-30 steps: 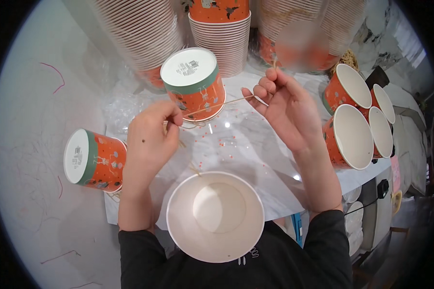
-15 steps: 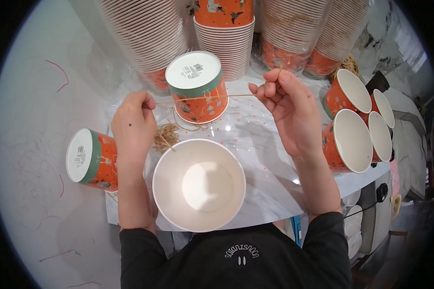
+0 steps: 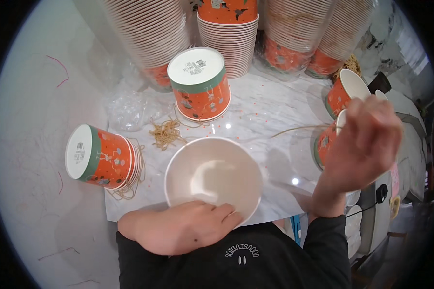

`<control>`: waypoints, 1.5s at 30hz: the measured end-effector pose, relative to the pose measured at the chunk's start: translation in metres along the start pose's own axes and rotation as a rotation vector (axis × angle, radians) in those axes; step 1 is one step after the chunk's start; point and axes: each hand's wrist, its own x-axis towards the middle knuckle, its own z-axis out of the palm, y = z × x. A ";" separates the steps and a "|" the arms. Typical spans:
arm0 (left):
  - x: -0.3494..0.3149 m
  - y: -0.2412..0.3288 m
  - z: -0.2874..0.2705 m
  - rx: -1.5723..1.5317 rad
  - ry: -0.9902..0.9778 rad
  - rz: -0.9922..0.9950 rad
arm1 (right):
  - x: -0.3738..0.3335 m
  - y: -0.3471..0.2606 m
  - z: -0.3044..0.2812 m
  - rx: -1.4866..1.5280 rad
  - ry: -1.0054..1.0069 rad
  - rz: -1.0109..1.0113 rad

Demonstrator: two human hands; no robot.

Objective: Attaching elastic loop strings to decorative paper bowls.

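Observation:
A white-lined paper tub stands at the table's near edge, its mouth facing up. My left hand reaches across its near side, fingers curled over the rim and gripping it. On the right, my right hand is raised and smeared by motion, its fingers drawn together. A thin strand of tan twine trails leftward from it over the table. Beyond the tub lies a small tangle of the same twine. Behind that, an orange tub with a green band sits upside down.
Tall stacks of tubs line the back, some in clear plastic wrap. Nested tubs lie on their side at the left, with loops of twine beside them. Further tubs stand at the right, partly behind my hand. Crumpled clear plastic lies back left.
My left hand has let go of the twine and come down to the tub's near rim. My right hand has swung right and lower, drawing the strand along. The tub has shifted slightly right.

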 end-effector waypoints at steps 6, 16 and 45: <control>0.008 -0.022 0.002 -0.003 0.407 -0.132 | 0.003 -0.064 -0.010 0.511 0.027 0.157; 0.017 -0.051 -0.030 -0.627 0.751 -0.258 | -0.023 0.010 0.042 -0.468 -0.851 0.345; 0.021 -0.053 -0.030 -0.938 0.816 -0.197 | -0.048 0.019 0.063 -0.678 -0.594 0.109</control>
